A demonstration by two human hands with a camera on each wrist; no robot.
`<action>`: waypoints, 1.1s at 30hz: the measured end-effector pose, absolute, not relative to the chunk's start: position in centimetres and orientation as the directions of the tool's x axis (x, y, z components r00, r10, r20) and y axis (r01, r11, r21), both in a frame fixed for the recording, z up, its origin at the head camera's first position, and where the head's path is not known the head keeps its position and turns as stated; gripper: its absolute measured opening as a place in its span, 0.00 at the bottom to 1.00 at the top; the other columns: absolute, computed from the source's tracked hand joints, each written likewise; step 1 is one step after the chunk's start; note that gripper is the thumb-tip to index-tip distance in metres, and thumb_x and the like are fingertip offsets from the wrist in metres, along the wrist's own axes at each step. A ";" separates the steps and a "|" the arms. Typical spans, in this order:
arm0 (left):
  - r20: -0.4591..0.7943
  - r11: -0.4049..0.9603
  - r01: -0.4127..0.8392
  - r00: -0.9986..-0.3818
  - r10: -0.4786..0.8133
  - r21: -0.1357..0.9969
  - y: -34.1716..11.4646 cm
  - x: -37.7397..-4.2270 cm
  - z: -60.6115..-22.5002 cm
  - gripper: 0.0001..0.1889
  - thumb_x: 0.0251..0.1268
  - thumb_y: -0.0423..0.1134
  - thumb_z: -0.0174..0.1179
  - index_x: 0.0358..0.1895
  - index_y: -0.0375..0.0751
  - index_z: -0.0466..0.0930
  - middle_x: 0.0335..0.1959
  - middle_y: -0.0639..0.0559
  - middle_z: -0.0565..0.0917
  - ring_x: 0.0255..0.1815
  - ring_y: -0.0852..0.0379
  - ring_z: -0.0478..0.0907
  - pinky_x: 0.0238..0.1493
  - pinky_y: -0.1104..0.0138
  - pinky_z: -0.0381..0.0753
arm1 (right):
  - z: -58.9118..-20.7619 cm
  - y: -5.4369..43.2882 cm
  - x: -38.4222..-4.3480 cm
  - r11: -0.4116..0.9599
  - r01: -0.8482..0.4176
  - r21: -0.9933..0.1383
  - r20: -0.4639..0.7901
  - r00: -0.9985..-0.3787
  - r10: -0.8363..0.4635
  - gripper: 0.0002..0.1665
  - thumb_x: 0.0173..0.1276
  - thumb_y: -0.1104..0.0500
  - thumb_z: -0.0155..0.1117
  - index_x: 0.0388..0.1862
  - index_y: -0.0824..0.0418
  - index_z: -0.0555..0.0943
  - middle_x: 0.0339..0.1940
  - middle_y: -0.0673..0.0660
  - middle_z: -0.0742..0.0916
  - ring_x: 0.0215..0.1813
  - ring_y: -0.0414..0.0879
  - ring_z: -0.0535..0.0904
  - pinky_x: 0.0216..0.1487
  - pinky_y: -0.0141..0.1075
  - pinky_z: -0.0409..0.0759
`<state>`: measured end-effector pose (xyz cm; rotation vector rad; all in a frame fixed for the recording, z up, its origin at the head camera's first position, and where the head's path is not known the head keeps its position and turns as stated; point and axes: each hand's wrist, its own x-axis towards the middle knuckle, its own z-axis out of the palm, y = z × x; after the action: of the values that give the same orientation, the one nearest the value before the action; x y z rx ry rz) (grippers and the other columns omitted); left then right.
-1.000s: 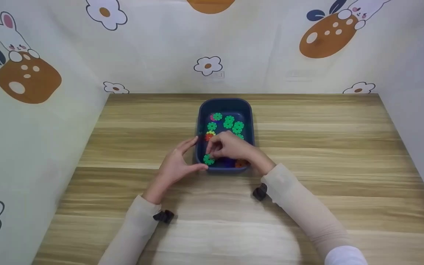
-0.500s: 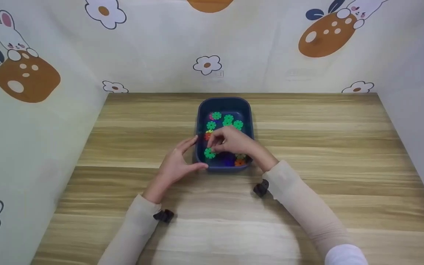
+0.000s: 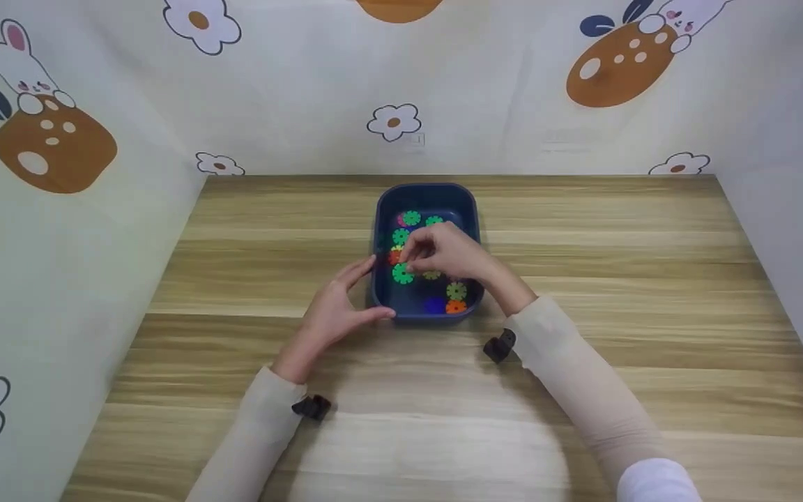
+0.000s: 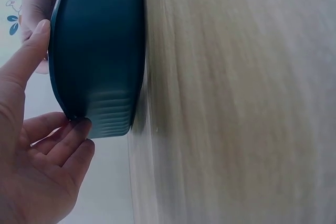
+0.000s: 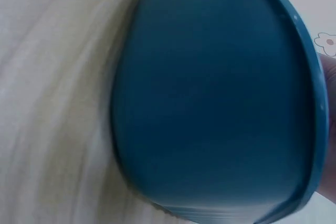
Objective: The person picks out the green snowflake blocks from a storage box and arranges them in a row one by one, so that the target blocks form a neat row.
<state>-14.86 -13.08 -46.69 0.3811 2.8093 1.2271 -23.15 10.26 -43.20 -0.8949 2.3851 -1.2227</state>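
Note:
A dark blue plastic box (image 3: 426,319) holds several notched snowflake discs. In the head view my right hand (image 3: 447,251) is inside the box's outline, its thumb and fingertips pinching a green snowflake disc (image 3: 402,276). My left hand (image 3: 332,314) touches the box's near left corner, thumb on the front rim and fingertips on the left side. Seen from the left wrist, the thumb (image 4: 34,45) lies along the rim and the fingers (image 4: 68,145) bend lightly at the edge. The box wall (image 5: 210,93) hides the pinched disc in the right wrist view.
Other discs lie in the box: green discs (image 3: 410,218) toward the back, a red disc (image 3: 394,257) at the left, and a yellow-green disc (image 3: 456,291), an orange disc (image 3: 456,307) and a blue disc (image 3: 435,305) near the front right. The wooden table (image 3: 583,230) meets a patterned backdrop (image 3: 304,104).
My right hand has moved away from the front of the box toward its back, carrying the green snowflake disc along. The front-right discs are now uncovered. My left hand has stayed in place.

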 end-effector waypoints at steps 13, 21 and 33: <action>0.001 0.650 0.154 -0.973 0.229 0.744 -12.9 -14.8 -46.6 0.48 0.49 0.51 0.78 0.75 0.48 0.65 0.75 0.41 0.68 0.76 0.40 0.65 0.74 0.47 0.68 | -41.8 11.1 -23.7 0.413 -0.377 -0.829 0.042 -0.778 -0.626 0.04 0.65 0.63 0.71 0.38 0.61 0.87 0.36 0.57 0.90 0.35 0.42 0.83 0.40 0.30 0.84; -0.009 0.656 0.146 -0.974 0.227 0.740 -12.9 -14.8 -46.5 0.49 0.49 0.51 0.77 0.76 0.49 0.64 0.76 0.42 0.67 0.76 0.40 0.65 0.73 0.47 0.69 | -41.4 11.8 -23.9 0.412 -0.338 -0.846 0.033 -0.805 -0.593 0.05 0.66 0.62 0.70 0.40 0.62 0.87 0.37 0.58 0.89 0.35 0.44 0.82 0.40 0.29 0.84; 0.003 0.664 0.164 -0.972 0.236 0.729 -12.9 -14.8 -46.5 0.50 0.47 0.54 0.77 0.75 0.47 0.64 0.75 0.40 0.68 0.75 0.40 0.66 0.73 0.47 0.68 | -40.8 13.1 -24.4 0.379 -0.314 -0.871 0.072 -0.843 -0.533 0.10 0.65 0.63 0.71 0.43 0.68 0.86 0.39 0.62 0.89 0.35 0.44 0.81 0.39 0.26 0.82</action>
<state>-14.78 -12.87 -46.49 0.3347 2.7815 1.2052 -24.45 13.12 -40.77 -0.7565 2.4170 -1.4520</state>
